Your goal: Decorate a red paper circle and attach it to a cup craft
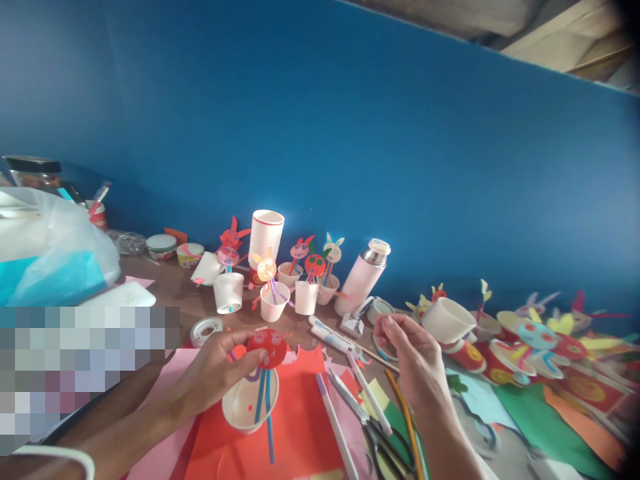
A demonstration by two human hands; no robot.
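My left hand [220, 370] pinches a round red paper face [275, 350] with drawn eyes at its edge. Two thin blue strips [270, 427] hang down from the face, in front of a white paper cup [233, 410]. The cup is tilted with its mouth facing me, on a red paper sheet [300, 433]. Raised at the right, my right hand [415, 357] has thumb and fingers pressed together; what they hold, if anything, is too small to tell. Between the hands lie scissors [373, 433] with black handles and white pens [369, 393].
Several white cups with paper faces [267, 269] stand behind, beside a stack of cups [266, 240] and a white thermos [363, 277]. More cup figures [537, 337] crowd the right. A tape roll [206, 329] lies left, near a plastic bag [85, 233]. A blue wall [320, 133] rises behind.
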